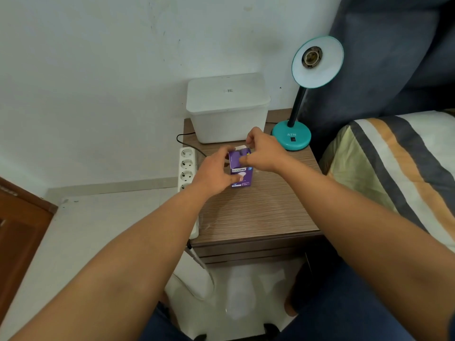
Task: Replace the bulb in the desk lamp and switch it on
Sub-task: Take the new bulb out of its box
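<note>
A purple bulb box (240,174) stands upright on the wooden bedside table (258,212). My left hand (214,172) grips its left side, thumb on the front. My right hand (262,151) is at the box's top, fingers pinching the opened white flap. The bulb inside is hidden. At the table's back right stands a teal desk lamp (291,137) on a black gooseneck. Its shade (317,61) tilts toward me and shows an empty socket (312,56). A small black switch (293,138) sits on the lamp's base.
A white lidded plastic bin (227,109) stands behind the box against the wall. A white power strip (187,173) lies along the table's left edge, with a black cable (187,141) running to it. A bed with a striped cover (398,168) is on the right.
</note>
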